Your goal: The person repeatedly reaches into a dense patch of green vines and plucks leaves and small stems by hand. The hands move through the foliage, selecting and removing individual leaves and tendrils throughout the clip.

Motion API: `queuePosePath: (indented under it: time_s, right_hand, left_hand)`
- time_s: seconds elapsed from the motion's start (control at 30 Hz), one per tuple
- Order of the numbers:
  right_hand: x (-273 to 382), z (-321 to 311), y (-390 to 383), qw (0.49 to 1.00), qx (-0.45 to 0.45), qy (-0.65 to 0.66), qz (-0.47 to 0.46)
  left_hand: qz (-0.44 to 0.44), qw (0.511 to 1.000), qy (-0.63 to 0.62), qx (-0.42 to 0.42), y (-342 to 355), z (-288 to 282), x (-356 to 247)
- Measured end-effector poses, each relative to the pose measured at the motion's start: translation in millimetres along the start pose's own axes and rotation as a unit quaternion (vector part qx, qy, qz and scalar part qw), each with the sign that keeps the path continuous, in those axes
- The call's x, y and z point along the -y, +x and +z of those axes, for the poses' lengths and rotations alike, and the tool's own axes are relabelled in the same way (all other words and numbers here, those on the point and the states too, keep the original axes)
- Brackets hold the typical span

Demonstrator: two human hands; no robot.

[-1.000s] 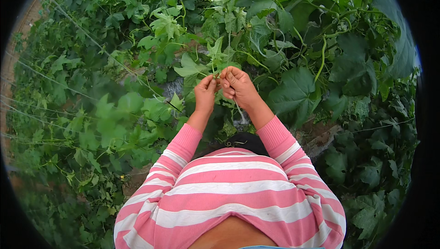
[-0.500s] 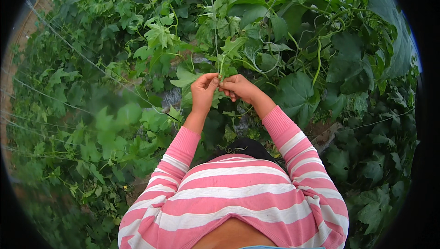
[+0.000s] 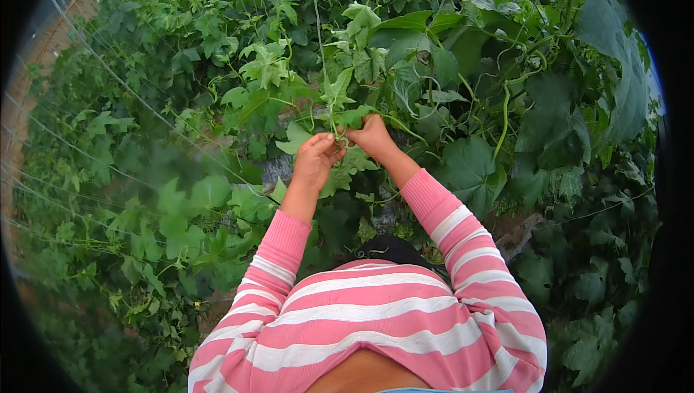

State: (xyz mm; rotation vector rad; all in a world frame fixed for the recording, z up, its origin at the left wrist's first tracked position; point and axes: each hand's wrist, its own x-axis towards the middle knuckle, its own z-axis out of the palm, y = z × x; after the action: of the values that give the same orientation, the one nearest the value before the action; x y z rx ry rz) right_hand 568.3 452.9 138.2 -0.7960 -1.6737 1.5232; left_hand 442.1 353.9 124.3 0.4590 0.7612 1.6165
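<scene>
Head view: vine shoot between left hand and right hand, both pinching it.

Brown ground under leafy vines

At your fingers, a slender green vine shoot with jagged lobed leaves rises beside a straight pale string.

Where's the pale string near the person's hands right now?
In the head view, the pale string runs from the top edge, left of centre, down to the leafy shoot just above the left hand and right hand.
</scene>
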Motion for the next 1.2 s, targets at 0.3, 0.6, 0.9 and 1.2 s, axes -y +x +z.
queuePosePath:
  time_s: [0.3, 0.6, 0.9, 1.2]
  right_hand:
    - [17, 3, 23, 0.988, 0.07, -0.136, 0.005]
    - [29, 0, 18, 0.989, 0.14, -0.038, -0.041]
    - [16, -1, 24, 0.993, 0.112, -0.042, 0.019]
    - [39, 1, 11, 0.987, 0.143, -0.036, -0.06]
  left_hand:
    - [-0.059, 0.997, -0.057, 0.002, 11, -6, -15]
    - [-0.016, 1.0, 0.009, 0.023, 22, -11, -27]
    - [-0.026, 0.999, 0.023, 0.018, 22, -2, -26]
    - [-0.016, 0.999, 0.004, 0.039, 9, 6, -29]
